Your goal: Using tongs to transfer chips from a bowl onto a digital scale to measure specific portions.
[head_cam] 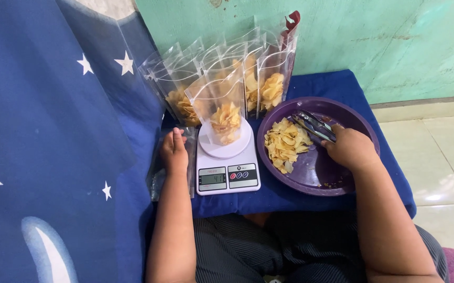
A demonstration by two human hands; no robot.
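My right hand [350, 149] grips metal tongs [313, 126] inside a purple bowl [342, 114], their tips at a heap of yellow chips [285, 144] on the bowl's left side. A white kitchen scale [227, 169] stands left of the bowl, and on its round plate an open clear pouch [222, 111] holds a few chips. My left hand [174, 152] rests flat on a stack of empty clear pouches [157, 178] just left of the scale, fingers together.
Several clear stand-up pouches [269, 73], part-filled with chips, stand in a row behind the scale against the green wall. Everything sits on a low surface under a blue cloth [384, 173]. A blue star-patterned fabric [49, 131] hangs at left; tiled floor [436, 152] lies at right.
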